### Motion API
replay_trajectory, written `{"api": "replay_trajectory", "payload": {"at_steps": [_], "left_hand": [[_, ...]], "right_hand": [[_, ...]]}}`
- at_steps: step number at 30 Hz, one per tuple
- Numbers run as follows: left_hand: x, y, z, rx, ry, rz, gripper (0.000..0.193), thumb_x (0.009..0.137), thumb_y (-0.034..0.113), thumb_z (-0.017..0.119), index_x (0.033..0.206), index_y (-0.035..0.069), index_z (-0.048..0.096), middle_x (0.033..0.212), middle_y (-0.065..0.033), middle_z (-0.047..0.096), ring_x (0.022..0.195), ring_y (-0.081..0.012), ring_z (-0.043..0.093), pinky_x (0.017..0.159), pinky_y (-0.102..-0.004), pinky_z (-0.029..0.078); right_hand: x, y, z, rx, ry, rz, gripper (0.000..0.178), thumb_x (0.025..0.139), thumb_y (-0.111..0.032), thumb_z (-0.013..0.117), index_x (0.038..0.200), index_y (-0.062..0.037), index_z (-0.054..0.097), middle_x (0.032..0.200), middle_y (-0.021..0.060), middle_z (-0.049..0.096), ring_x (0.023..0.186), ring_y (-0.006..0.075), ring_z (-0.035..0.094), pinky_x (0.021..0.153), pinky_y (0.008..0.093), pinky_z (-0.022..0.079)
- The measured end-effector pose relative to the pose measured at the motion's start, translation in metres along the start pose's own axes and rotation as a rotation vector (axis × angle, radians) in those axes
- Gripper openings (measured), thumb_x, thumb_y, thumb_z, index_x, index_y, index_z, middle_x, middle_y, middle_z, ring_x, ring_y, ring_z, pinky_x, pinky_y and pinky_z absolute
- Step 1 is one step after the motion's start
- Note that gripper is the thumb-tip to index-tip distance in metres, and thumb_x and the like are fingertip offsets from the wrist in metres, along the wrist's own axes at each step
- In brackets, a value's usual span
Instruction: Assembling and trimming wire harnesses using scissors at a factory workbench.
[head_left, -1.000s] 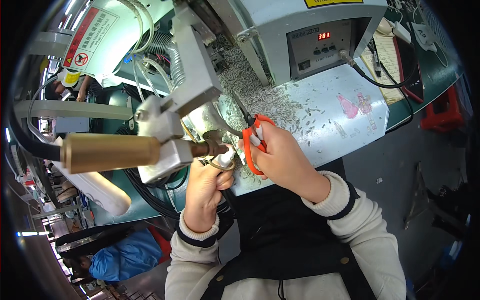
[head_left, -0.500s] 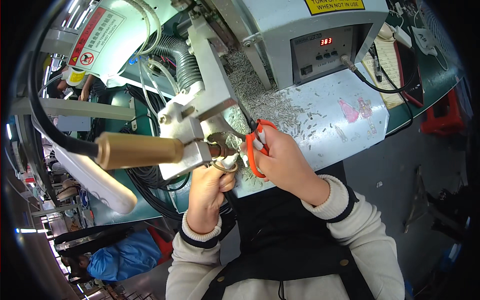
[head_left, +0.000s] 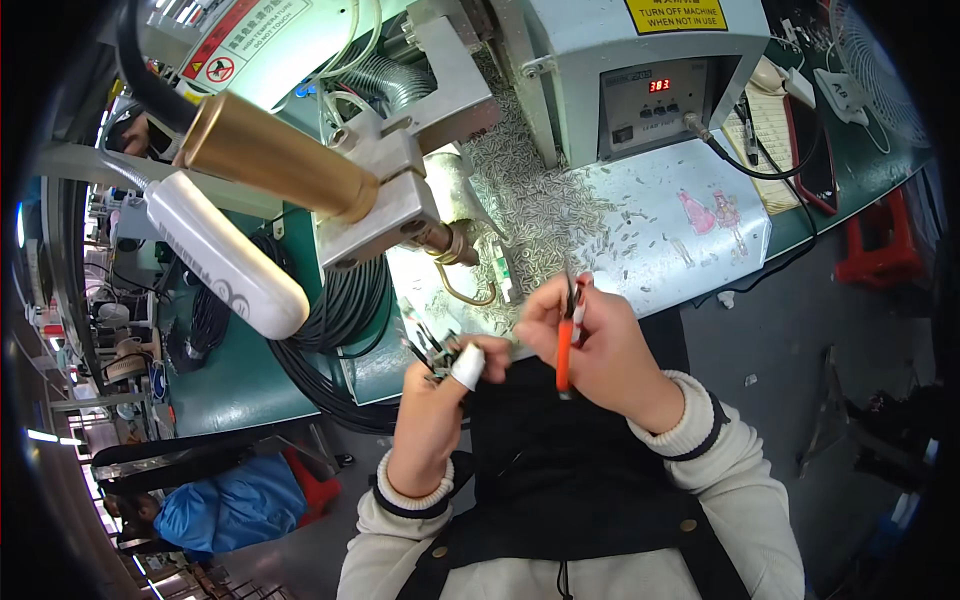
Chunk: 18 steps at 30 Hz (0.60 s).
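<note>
My right hand [head_left: 605, 345] is closed around orange-handled cutting pliers [head_left: 564, 355], which point up and away from me. To its left, my left hand [head_left: 440, 390] grips a few small components with thin leads [head_left: 428, 340]; blur hides their exact kind. White tape [head_left: 467, 366] wraps a digit of that hand. Both hands are close together at the table's near edge, fingertips a little apart. Just beyond them stands a clamped soldering iron [head_left: 280, 155] with a brass-coloured body, and a bent metal tube [head_left: 470, 297] curves below its tip.
Metal clippings [head_left: 540, 210] cover the worktop beside a grey control box [head_left: 655, 100] with a red display. A white lamp-like arm [head_left: 230, 260] and coiled black cable [head_left: 345, 330] lie left. A phone [head_left: 812, 155] rests on the right; a red stool [head_left: 885, 240] stands beyond.
Both hands have drawn back from the soldering iron toward me. My right hand has turned the pliers more upright, and the components in my left hand have come into sight.
</note>
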<state>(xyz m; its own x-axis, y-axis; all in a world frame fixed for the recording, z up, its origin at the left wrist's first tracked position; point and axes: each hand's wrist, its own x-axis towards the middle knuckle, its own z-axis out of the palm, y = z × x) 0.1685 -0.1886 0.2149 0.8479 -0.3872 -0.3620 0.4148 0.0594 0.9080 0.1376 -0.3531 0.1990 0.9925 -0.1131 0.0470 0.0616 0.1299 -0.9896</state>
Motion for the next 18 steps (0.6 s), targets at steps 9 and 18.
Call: {"api": "replay_trajectory", "payload": {"at_steps": [9, 18], "left_hand": [[-0.022, -0.005, 0.004, 0.119, -0.101, -0.041, 0.014, 0.083, 0.004, 0.049, 0.096, -0.002, 0.053, 0.075, -0.0083, 0.058, 0.057, -0.0103, 0.050, 0.053, -0.0211, 0.039], [-0.027, 0.007, 0.002, -0.180, -0.075, -0.141, 0.017, 0.080, -0.002, 0.051, 0.096, -0.001, 0.049, 0.068, -0.0069, 0.054, 0.045, -0.0054, 0.040, 0.040, -0.0163, 0.027]], "right_hand": [[-0.012, 0.007, 0.002, -0.158, -0.146, 0.023, 0.012, 0.076, -0.009, 0.061, 0.077, -0.0001, 0.053, 0.066, 0.0096, 0.059, 0.058, 0.0122, 0.060, 0.046, 0.0232, 0.042], [-0.015, -0.001, -0.001, -0.669, 0.038, -0.759, 0.018, 0.067, 0.000, 0.065, 0.084, -0.0060, 0.061, 0.078, 0.0060, 0.064, 0.052, 0.0153, 0.057, 0.043, 0.0228, 0.043]]}}
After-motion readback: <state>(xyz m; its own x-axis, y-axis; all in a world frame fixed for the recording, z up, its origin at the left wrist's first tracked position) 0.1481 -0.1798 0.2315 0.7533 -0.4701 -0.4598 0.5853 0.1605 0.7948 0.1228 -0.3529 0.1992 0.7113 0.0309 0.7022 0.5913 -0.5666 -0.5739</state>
